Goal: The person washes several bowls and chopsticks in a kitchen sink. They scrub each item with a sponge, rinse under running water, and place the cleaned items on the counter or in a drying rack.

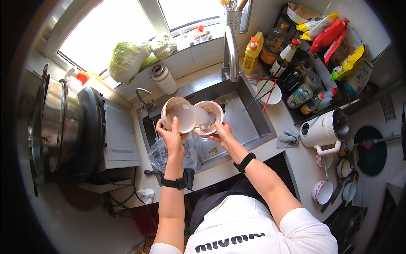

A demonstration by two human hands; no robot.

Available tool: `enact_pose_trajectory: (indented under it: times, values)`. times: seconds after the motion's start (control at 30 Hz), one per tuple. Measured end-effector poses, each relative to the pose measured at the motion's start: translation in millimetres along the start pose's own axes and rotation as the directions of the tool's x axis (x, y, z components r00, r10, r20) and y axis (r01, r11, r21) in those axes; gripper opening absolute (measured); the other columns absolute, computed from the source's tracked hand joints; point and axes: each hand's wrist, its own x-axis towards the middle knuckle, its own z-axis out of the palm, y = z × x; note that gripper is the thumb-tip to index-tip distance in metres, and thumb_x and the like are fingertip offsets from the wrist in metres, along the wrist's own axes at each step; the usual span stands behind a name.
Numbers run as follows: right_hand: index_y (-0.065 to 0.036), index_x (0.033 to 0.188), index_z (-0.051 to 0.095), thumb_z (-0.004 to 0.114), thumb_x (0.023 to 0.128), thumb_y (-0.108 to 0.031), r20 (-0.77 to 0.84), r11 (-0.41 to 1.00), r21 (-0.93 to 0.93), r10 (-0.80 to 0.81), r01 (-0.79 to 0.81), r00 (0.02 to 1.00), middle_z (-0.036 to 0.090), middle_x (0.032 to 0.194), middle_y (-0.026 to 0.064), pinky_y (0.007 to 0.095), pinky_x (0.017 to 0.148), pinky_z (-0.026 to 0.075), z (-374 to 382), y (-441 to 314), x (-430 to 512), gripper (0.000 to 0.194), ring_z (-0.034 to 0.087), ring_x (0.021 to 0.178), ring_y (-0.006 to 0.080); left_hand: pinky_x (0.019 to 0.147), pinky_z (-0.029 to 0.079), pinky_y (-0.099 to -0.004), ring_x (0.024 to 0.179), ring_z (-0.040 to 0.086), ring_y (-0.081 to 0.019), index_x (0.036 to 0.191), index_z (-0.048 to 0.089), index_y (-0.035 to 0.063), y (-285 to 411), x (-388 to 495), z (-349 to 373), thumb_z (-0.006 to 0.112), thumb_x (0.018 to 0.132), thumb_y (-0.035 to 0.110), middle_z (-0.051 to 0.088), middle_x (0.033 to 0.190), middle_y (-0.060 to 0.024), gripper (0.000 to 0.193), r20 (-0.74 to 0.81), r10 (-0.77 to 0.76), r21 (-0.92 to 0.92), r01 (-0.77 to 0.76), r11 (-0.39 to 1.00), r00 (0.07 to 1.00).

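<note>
My left hand (173, 136) grips a bowl (180, 115) with a tan rim, tilted to the right. Cloudy liquid pours from it into a pink-rimmed bowl (207, 117), which my right hand (222, 135) holds by its lower right edge. Both bowls are above the stainless steel sink (247, 119). Below my left hand, a clear plastic bag (174, 154) with dark scraps lies at the sink's left part. Small food scraps lie on the sink bottom. The tall faucet (233, 54) stands behind the sink.
A white bowl (269, 92) with chopsticks and a grey cloth (287, 138) are right of the sink. Bottles and a white electric kettle (320, 128) stand farther right. A white jar (164, 79) and small tap (147, 100) are behind left. Napa cabbage (127, 60) rests by the window.
</note>
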Motion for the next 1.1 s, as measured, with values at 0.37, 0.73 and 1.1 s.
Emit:
enact_pose_trajectory:
  times: [0.37,0.73,1.1]
  values:
    - [-0.002,0.118,0.04,0.052,0.075,-0.015,0.098,0.989,0.072,0.125,-0.132,0.987,0.061,0.089,0.016,0.0283,0.05,0.055,-30.3,18.4,40.8,0.047,0.065,0.064,0.024,0.096,0.039,-0.0412,0.116,0.043,-0.0329,0.13,0.033,0.0086,0.9,-11.6,32.2,0.077,0.074,0.027,0.036,0.125,-0.0165,0.074,0.162,0.54,0.455,-0.548,0.702,0.826]
    - [-0.002,0.117,0.041,0.05,0.077,-0.014,0.117,0.992,0.03,0.119,-0.123,0.986,0.06,0.088,0.0136,0.0281,0.049,0.055,-51.4,25.5,37.3,0.042,0.065,0.067,0.0247,0.093,0.04,-0.0373,0.114,0.044,-0.026,0.13,0.032,0.0062,7.6,-12.5,52.2,0.077,0.074,0.018,0.036,0.125,-0.0132,0.073,0.218,0.573,0.284,-0.613,0.737,0.79]
    - [-0.001,0.107,0.048,0.05,0.077,-0.013,0.235,0.959,0.22,0.124,-0.177,0.964,0.063,0.08,0.0138,0.0269,0.049,0.055,-47.4,3.9,65.1,0.032,0.064,0.064,0.022,0.092,0.044,-0.0331,0.116,0.044,-0.0227,0.132,0.029,0.009,21.6,-4.5,24.9,0.073,0.081,0.021,0.037,0.126,-0.0117,0.068,0.039,0.382,0.044,-0.384,0.922,0.923]
